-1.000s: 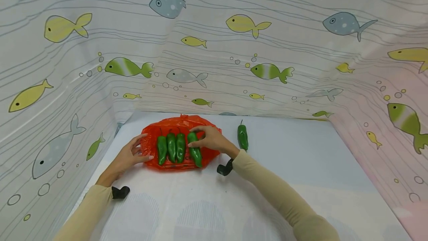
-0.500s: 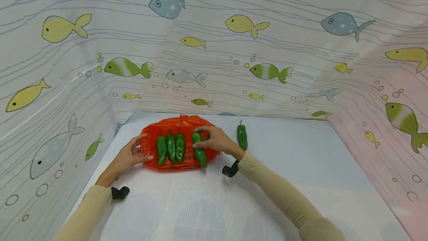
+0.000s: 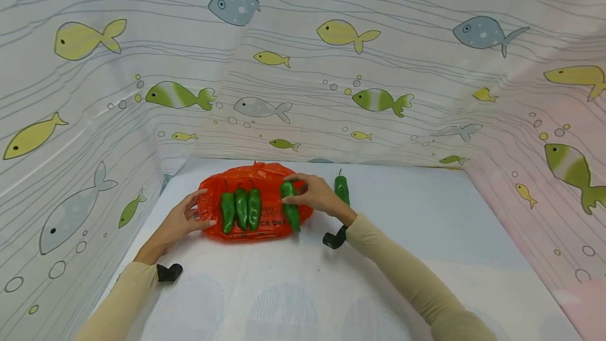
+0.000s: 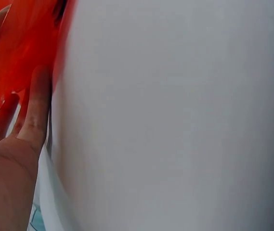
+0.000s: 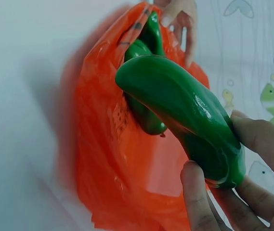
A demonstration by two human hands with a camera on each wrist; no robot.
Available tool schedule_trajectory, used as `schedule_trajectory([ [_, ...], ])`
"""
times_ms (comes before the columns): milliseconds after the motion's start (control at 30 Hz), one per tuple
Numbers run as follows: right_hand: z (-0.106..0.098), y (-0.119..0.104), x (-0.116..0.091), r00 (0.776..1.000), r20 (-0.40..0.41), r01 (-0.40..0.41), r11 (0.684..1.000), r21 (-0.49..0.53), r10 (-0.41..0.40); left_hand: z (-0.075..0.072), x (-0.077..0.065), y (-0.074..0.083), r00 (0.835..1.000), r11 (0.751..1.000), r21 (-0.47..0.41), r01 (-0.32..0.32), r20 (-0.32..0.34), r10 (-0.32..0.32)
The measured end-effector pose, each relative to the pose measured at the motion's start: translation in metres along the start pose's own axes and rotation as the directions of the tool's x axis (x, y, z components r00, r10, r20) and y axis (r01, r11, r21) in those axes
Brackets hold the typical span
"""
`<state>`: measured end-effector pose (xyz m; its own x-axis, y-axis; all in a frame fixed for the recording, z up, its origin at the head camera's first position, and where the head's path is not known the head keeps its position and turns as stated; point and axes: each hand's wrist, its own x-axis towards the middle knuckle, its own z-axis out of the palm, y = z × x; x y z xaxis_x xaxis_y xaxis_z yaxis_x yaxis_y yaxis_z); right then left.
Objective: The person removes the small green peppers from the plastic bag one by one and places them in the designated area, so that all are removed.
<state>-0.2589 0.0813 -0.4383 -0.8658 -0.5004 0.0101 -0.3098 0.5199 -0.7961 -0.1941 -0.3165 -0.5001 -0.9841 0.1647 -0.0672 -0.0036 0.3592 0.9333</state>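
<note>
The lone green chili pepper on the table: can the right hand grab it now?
Probably not yet: the right hand already holds another green chili pepper, though the lone pepper lies close by.

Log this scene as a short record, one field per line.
Right hand: pinches one green pepper near one end, over the right part of the bag
Left hand: at the bag's left edge, touching it
Bag: red plastic, with dark print, on the white table
Row of peppers: three, side by side at the bag's left part
Lone pepper: green, on the table right of the bag, partly hidden by the right arm
Backdrop: sheet with printed fish
</note>
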Motion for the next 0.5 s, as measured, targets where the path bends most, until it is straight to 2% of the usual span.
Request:
schedule_trajectory([
  [200,-0.007,0.006,-0.004,0.999,-0.03,-0.02,0.999,0.027,0.021,0.001,-0.001,0.003,1.0,1.0,-0.025,-0.001,0.003,0.001],
  [367,-0.013,0.012,-0.008,0.998,-0.048,-0.045,0.997,0.062,0.048,0.0,-0.001,0.003,1.0,1.0,-0.011,0.008,0.002,-0.008],
  [500,-0.018,0.017,-0.011,0.997,-0.055,-0.056,0.995,0.088,0.061,0.0,-0.001,0.001,1.0,0.999,-0.041,0.007,0.005,-0.007],
])
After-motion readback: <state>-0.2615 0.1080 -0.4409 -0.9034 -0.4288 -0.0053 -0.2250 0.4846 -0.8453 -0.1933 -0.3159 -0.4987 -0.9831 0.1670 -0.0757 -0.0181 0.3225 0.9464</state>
